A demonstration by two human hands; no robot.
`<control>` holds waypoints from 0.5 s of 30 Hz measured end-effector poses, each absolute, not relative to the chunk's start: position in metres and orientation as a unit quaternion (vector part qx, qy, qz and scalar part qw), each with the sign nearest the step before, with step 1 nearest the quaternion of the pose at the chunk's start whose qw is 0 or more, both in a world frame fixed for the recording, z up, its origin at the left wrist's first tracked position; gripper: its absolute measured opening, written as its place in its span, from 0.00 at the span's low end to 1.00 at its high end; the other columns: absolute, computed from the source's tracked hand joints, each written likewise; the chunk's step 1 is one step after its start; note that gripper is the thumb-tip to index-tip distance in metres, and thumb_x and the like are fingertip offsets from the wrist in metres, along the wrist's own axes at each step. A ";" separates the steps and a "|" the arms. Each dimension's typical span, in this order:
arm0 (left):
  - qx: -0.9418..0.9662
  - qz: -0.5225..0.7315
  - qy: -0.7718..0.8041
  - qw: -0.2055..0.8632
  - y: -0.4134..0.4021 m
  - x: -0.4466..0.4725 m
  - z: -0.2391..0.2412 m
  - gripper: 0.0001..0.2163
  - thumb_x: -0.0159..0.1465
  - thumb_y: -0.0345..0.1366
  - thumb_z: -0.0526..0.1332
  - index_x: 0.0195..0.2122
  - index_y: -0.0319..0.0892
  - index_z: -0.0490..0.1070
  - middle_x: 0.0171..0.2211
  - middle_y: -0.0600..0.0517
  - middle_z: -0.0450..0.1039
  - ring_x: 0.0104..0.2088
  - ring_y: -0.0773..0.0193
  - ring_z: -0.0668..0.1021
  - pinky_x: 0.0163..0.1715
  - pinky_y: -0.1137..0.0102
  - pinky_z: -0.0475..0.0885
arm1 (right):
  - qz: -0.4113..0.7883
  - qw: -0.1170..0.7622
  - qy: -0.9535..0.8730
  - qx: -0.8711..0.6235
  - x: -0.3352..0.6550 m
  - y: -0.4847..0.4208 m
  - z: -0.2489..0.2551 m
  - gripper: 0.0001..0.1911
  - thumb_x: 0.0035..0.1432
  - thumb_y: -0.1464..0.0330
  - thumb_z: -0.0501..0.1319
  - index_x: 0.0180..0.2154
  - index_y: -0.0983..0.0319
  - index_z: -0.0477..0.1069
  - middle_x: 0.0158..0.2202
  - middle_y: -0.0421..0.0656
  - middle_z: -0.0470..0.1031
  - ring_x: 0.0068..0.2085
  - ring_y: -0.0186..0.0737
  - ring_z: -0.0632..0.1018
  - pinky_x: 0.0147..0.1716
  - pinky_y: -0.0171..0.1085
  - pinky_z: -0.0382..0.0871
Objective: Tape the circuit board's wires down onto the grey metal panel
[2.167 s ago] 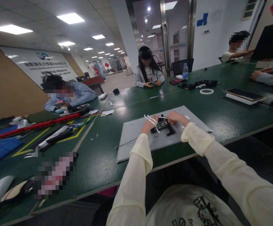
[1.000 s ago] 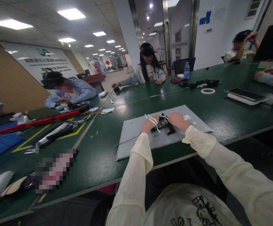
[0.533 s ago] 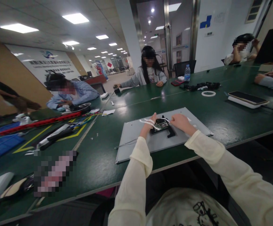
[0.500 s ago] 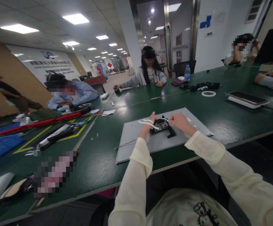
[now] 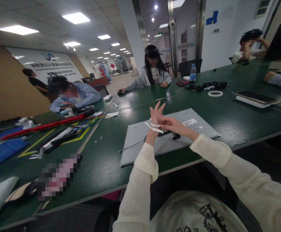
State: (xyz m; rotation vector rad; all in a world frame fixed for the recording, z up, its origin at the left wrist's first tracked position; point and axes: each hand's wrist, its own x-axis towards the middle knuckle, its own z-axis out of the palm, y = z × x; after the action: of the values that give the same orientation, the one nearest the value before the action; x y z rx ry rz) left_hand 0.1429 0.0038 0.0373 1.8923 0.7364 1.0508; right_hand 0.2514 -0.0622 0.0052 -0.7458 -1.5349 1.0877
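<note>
My left hand (image 5: 156, 115) is raised over a flat grey panel (image 5: 135, 135), fingers spread and nothing in its grasp. Thin white tape strips (image 5: 154, 127) lie across its wrist, their ends sticking out. My right hand (image 5: 173, 125) reaches over from the right, its fingertips pinched on a tape strip at the left wrist. Beneath both hands a black bracket (image 5: 176, 136) with a circuit board sits on the panel, largely covered by them. A thin grey cable (image 5: 132, 146) runs off the panel's left side.
On the right are a white tape roll (image 5: 215, 93) and a phone (image 5: 256, 97) on a white box. A water bottle (image 5: 193, 73) stands farther back. Blue trays (image 5: 5, 153), a red strip (image 5: 45, 124) and cables fill the left. Several other people sit around the green table (image 5: 101, 167).
My right hand has moved left from the bracket's far side to my left wrist, bringing a white strip. My left hand has lifted off the bracket and spread its fingers.
</note>
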 end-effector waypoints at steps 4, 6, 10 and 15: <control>0.752 0.435 0.285 0.405 -0.001 0.144 0.026 0.27 0.71 0.44 0.28 0.63 0.47 0.55 0.60 0.46 0.65 0.62 0.59 0.64 0.60 0.52 0.59 | 0.463 0.496 -0.673 -0.295 0.255 -0.060 -0.001 0.16 0.50 0.63 0.67 0.39 0.63 0.69 0.37 0.42 0.74 0.38 0.36 0.75 0.42 0.37 0.69; 0.756 0.443 0.281 0.391 -0.002 0.144 0.022 0.25 0.71 0.44 0.31 0.63 0.45 0.56 0.60 0.45 0.65 0.61 0.59 0.65 0.61 0.53 0.57 | 0.474 0.484 -0.674 -0.294 0.256 -0.061 -0.001 0.15 0.50 0.64 0.67 0.38 0.63 0.69 0.37 0.43 0.75 0.38 0.36 0.75 0.42 0.38 0.69; 0.766 0.442 0.294 0.363 -0.002 0.142 0.020 0.26 0.71 0.46 0.31 0.62 0.45 0.55 0.59 0.45 0.66 0.61 0.59 0.66 0.60 0.56 0.59 | 0.504 0.476 -0.656 -0.299 0.257 -0.066 0.005 0.13 0.51 0.63 0.66 0.36 0.63 0.70 0.35 0.42 0.75 0.37 0.36 0.75 0.40 0.36 0.69; 0.776 0.465 0.293 0.309 -0.005 0.141 0.021 0.27 0.70 0.50 0.32 0.61 0.43 0.56 0.56 0.43 0.68 0.59 0.59 0.68 0.58 0.59 0.62 | 0.507 0.495 -0.632 -0.314 0.257 -0.065 0.004 0.14 0.49 0.61 0.68 0.32 0.64 0.70 0.30 0.41 0.75 0.32 0.33 0.75 0.35 0.33 0.68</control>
State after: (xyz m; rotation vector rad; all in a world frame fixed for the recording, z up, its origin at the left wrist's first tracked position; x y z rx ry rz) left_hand 0.1412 -0.0049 0.0212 2.0510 0.7736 1.2296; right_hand 0.2570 -0.0647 0.0038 -0.7604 -1.5329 1.2295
